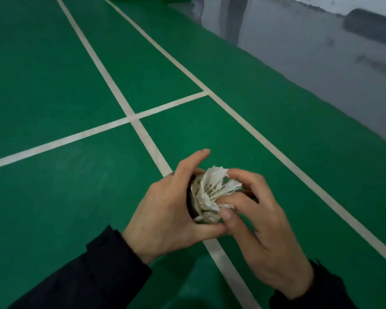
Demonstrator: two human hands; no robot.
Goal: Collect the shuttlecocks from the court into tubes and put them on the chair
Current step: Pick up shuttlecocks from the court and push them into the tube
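Hands are meeting over the green court (65, 70), just above the white line (143, 132) that is running under them. We are curling our left hand (165, 221) around the dark tube (191, 204), with its index finger lifted free above the rim. Our right hand (261, 233) is pinching the white shuttlecock (212, 188) that is sticking out of the tube's mouth.

Crumpled white feather shuttlecocks (212, 192) crowd the dark tube's mouth (191, 202), blocking entry. Green court floor with white lines (76, 85) lies open all round.
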